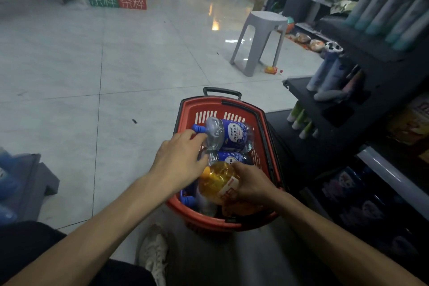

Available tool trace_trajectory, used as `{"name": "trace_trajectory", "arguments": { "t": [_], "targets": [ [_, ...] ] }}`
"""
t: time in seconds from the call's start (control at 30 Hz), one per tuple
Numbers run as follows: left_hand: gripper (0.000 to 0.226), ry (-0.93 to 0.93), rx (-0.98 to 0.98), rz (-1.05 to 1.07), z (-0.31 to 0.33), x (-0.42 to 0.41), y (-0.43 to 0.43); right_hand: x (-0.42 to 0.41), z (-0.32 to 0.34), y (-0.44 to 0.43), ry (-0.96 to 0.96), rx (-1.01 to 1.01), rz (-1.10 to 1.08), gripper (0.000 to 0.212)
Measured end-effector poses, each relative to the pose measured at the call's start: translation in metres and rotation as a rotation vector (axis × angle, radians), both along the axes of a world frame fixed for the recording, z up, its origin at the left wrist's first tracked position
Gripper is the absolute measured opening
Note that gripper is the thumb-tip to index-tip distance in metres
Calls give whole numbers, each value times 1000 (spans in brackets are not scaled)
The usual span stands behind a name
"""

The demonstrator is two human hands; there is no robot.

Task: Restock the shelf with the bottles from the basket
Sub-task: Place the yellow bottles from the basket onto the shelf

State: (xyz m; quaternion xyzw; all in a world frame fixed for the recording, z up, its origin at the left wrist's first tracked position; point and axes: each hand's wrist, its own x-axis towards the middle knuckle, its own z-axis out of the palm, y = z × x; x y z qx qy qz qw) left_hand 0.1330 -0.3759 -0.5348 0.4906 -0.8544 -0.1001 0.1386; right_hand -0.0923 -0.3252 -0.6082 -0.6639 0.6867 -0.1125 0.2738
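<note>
Basket (262, 118), red, on tiled floor just beside dark shelf (362, 53). Left hand (178, 160) curled round neck of clear blue-capped bottle (232, 134), tilted at basket's far end. Right hand (253, 183) grasps amber bottle (216, 181) by its labelled body, over basket's near end. Another blue-labelled bottle (232, 158) lies between them.

Both forearms extended forward; left grip (181, 158) curled, right grip (251, 184) clasping.
</note>
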Motion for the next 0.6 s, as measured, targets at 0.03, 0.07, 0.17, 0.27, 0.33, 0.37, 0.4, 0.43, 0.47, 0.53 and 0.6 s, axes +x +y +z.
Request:
{"name": "trace_trajectory", "arguments": {
  "t": [0.03,0.07,0.17,0.27,0.33,0.37,0.4,0.43,0.47,0.53,0.6],
  "targets": [
    [56,59,-17,17,4,-2,0,-2,3,3,-90,-26,-79,74],
    [57,125,-24,31,8,-3,0,-5,7,6,-170,-52,-160,76],
    [60,307,8,47,15,-11,3,-17,23,13,-338,-130,-352,82],
    [62,409,125,11,15,-23,4,-31,47,18,-444,-196,-448,82],
    [65,463,273,-14,14,-37,3,-37,66,22,-500,-256,-482,78],
    [68,488,360,-27,14,-44,1,-40,77,25,-528,-284,-490,74],
    [71,519,451,-44,14,-53,-1,-44,88,28,-556,-306,-491,70],
    [72,548,542,-71,15,-62,-3,-49,98,31,-583,-317,-488,65],
    [71,577,629,-116,17,-71,-3,-53,108,34,-609,-316,-477,62],
    [67,595,745,-220,19,-87,0,-63,124,42,-659,-293,-449,61],
    [69,608,754,-273,18,-100,3,-73,127,51,-693,-274,-442,63]
  ]
}}
